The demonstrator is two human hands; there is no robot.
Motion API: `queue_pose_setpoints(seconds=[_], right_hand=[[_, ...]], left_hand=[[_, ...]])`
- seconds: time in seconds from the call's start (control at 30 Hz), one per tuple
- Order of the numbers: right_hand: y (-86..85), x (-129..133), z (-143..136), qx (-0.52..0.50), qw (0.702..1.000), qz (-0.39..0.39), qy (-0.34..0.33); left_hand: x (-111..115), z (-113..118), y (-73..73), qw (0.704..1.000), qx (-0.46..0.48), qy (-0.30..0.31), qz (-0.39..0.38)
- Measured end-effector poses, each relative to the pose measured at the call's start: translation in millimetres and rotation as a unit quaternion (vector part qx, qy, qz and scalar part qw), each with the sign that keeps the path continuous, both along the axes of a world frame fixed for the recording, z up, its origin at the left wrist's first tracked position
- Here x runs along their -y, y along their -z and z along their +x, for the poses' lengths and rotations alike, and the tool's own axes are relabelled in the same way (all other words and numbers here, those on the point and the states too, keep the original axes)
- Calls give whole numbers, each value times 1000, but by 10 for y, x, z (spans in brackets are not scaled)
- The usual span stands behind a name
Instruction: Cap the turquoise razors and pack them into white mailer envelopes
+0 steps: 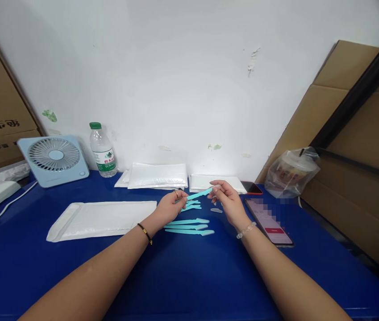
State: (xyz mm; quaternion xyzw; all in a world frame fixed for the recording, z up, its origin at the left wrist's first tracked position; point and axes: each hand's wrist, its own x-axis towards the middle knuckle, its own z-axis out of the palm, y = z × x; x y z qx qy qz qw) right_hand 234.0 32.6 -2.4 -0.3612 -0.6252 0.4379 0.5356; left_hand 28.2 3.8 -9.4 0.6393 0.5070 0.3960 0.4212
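Note:
A turquoise eyebrow razor [200, 194] is held between my two hands above the table. My left hand [173, 206] is closed on its handle end. Thumb and fingers of my right hand [225, 198] pinch its blade end, where a clear cap may sit, too small to make out. More turquoise razors [193, 205] lie just below, partly hidden by my left hand. Nearer to me, three razors [189, 226] lie side by side, blade ends to the right. A small clear blade cap [216, 210] lies beside my right hand.
On the blue table [189, 276] are a white padded envelope [105, 218], stacked white packets [157, 175], a phone [269, 223] and a bagged drink cup [289, 174]. A blue fan [55, 158] and a water bottle [104, 151] stand back left. Cardboard [323, 93] leans at right.

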Motion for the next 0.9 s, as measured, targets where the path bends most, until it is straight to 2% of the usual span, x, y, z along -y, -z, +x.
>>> queue_pose_setpoints(seconds=[0.2, 0.33, 0.4, 0.5, 0.57, 0.63, 0.77, 0.83, 0.9], right_hand=[[-9, 1, 11, 106, 993, -2, -54], [-49, -80, 166, 188, 981, 48, 17], [-52, -117, 260, 295, 951, 88, 37], [-15, -136, 339, 450, 885, 120, 19], [24, -132, 337, 508, 853, 118, 7], [58, -122, 308, 536, 837, 111, -2], [81, -104, 244, 537, 838, 96, -7], [78, -102, 223, 501, 862, 84, -4], [74, -107, 207, 424, 904, 56, -4]], left_hand=[[-5, -15, -24, 1000, -20, 11, 5], [30, -27, -30, 990, -130, 18, 56], [70, -20, -29, 977, -192, 32, 92], [121, -6, -33, 958, -248, 67, 126], [124, -13, -39, 941, -300, 50, 146], [102, -38, -43, 918, -364, 14, 159], [43, -101, -36, 879, -450, -5, 155], [35, -111, -35, 868, -472, 3, 156], [40, -104, -38, 857, -488, 7, 165]])
